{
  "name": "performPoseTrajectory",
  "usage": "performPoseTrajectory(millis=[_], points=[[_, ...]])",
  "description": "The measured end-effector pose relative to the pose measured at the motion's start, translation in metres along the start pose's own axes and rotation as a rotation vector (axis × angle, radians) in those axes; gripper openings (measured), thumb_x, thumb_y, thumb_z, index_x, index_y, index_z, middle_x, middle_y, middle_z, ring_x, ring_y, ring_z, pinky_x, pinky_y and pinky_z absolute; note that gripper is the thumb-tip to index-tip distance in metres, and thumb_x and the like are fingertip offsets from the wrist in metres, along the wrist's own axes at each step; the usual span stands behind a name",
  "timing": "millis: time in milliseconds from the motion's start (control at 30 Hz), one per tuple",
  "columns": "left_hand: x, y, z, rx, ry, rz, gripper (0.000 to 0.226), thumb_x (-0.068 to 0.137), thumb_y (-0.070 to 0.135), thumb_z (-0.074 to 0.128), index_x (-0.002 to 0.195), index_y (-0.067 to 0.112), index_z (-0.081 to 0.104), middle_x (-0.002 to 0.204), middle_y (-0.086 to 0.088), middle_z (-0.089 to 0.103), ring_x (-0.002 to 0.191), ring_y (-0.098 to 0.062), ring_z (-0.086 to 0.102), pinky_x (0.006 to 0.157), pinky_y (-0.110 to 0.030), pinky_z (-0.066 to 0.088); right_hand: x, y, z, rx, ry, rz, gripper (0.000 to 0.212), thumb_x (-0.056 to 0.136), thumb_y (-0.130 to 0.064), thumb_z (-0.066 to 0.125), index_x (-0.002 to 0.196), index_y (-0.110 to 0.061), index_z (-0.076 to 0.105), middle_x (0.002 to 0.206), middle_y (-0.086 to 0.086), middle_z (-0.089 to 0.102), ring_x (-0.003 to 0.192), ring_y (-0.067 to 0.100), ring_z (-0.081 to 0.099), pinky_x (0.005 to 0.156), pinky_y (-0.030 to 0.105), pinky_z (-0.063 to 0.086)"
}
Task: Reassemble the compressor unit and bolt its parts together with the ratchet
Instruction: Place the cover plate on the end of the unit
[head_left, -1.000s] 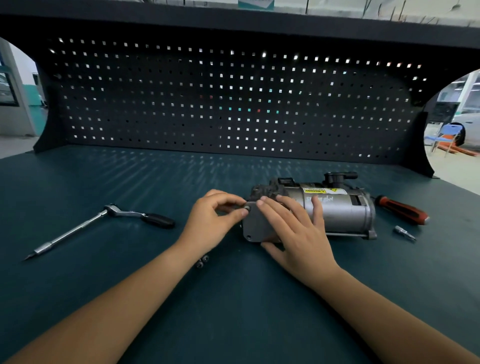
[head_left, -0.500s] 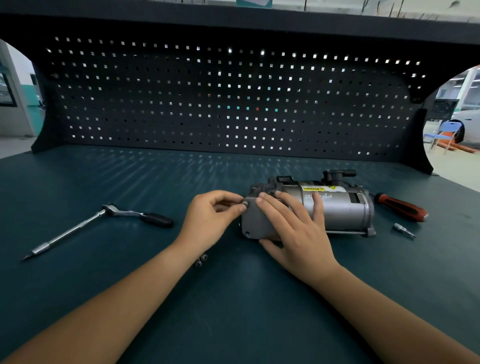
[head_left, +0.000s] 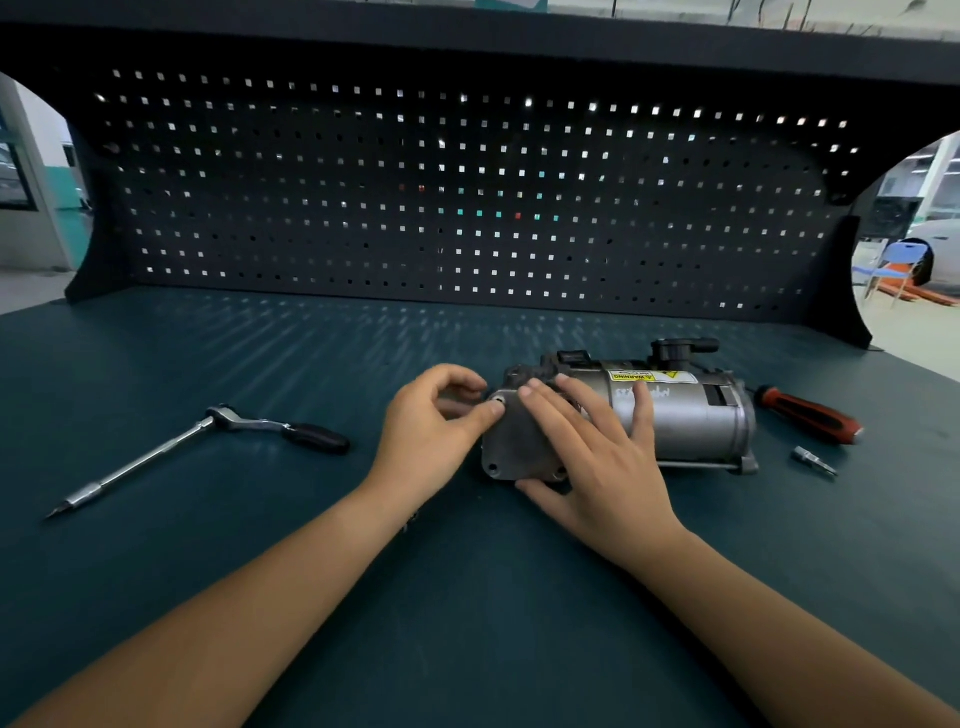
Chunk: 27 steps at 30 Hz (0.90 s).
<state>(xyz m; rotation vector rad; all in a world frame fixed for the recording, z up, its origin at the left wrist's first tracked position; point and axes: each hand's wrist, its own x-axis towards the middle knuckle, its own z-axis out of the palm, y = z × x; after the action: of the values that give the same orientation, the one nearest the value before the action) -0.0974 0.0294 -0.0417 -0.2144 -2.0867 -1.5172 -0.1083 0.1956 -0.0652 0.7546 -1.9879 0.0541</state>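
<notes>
left grip (head_left: 431, 426) pinches bolt (head_left: 497, 401) at cover's (head_left: 519, 447) 11 o'clock | right grip (head_left: 597, 457) spread flat on compressor (head_left: 685, 415), mid-tabletop (head_left: 467, 623) | ratchet (head_left: 244, 423) at its 9 o'clock | risk: tilted bolt may cross-thread

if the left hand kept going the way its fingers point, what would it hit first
The left hand points right at the end cover of the compressor, so it would first meet the bolt at its thumb tip, then the cover. Depth is unclear, but nothing seems between.
</notes>
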Motion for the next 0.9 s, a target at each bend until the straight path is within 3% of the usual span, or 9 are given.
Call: performPoseTrajectory(millis=[100,233,367,500,600,700,800,900], points=[[-0.002,0.001,-0.003,0.215,0.011,0.225,0.011,0.078,0.008,0.073,0.077,0.017,0.065,0.081,0.010,0.058,0.070,0.002,0.059,0.070,-0.011,0.047,0.000,0.000,0.000,0.005,-0.006,0.002,0.087,0.057,-0.033,0.084,0.129,-0.018,0.038,0.125,0.000,0.062,0.120,0.015,0.042,0.098,0.061,0.019],[-0.005,0.001,-0.009,0.500,0.010,0.487,0.008,0.080,0.009,0.071,0.088,0.006,0.069,0.086,-0.001,0.060,0.074,-0.018,0.062,0.069,-0.040,0.054,0.000,0.000,-0.001,-0.002,-0.007,-0.001,0.087,0.056,-0.033,0.083,0.129,-0.018,0.038,0.124,0.000,0.062,0.119,0.014,0.043,0.097,0.064,0.024],[-0.006,0.001,-0.011,0.676,0.016,0.639,0.010,0.077,0.009,0.072,0.086,0.005,0.070,0.082,-0.006,0.063,0.068,-0.022,0.063,0.064,-0.042,0.052,0.001,-0.001,-0.002,-0.019,-0.017,-0.008,0.089,0.055,-0.032,0.084,0.129,-0.018,0.038,0.124,-0.001,0.062,0.117,0.014,0.043,0.095,0.066,0.028],[-0.006,0.001,-0.008,0.720,0.035,0.613,0.012,0.077,0.020,0.073,0.084,0.010,0.071,0.080,-0.002,0.064,0.069,-0.021,0.063,0.071,-0.041,0.048,0.001,0.000,-0.001,-0.015,-0.035,-0.010,0.091,0.053,-0.031,0.085,0.129,-0.018,0.038,0.126,0.000,0.061,0.118,0.014,0.042,0.098,0.060,0.020],[-0.005,0.001,-0.007,0.751,0.024,0.664,0.007,0.078,0.014,0.070,0.085,0.012,0.072,0.082,0.000,0.065,0.072,-0.019,0.064,0.079,-0.035,0.041,0.001,0.000,-0.001,-0.007,-0.033,0.006,0.091,0.053,-0.031,0.085,0.129,-0.018,0.038,0.126,-0.002,0.061,0.118,0.014,0.042,0.097,0.061,0.020],[-0.006,0.001,-0.007,0.797,-0.017,0.723,0.018,0.075,0.007,0.064,0.090,0.013,0.072,0.088,0.001,0.066,0.076,-0.018,0.065,0.086,-0.037,0.040,0.001,0.001,0.000,0.001,-0.037,0.025,0.094,0.051,-0.031,0.086,0.131,-0.018,0.037,0.126,-0.003,0.061,0.120,0.015,0.040,0.096,0.066,0.023],[-0.007,0.003,-0.006,0.678,0.001,0.593,0.020,0.078,0.016,0.066,0.097,0.011,0.068,0.096,0.000,0.064,0.085,-0.018,0.063,0.085,-0.035,0.040,0.001,0.003,0.002,0.010,-0.040,0.037,0.095,0.051,-0.031,0.085,0.131,-0.018,0.036,0.126,-0.004,0.061,0.122,0.016,0.039,0.097,0.066,0.019],[-0.005,0.004,-0.006,0.608,0.031,0.532,0.014,0.076,0.012,0.075,0.086,0.007,0.069,0.091,-0.004,0.062,0.080,-0.020,0.063,0.080,-0.036,0.041,0.001,0.004,0.003,0.018,-0.029,0.043,0.095,0.051,-0.030,0.086,0.132,-0.017,0.036,0.124,-0.003,0.062,0.123,0.017,0.038,0.096,0.066,0.017]])
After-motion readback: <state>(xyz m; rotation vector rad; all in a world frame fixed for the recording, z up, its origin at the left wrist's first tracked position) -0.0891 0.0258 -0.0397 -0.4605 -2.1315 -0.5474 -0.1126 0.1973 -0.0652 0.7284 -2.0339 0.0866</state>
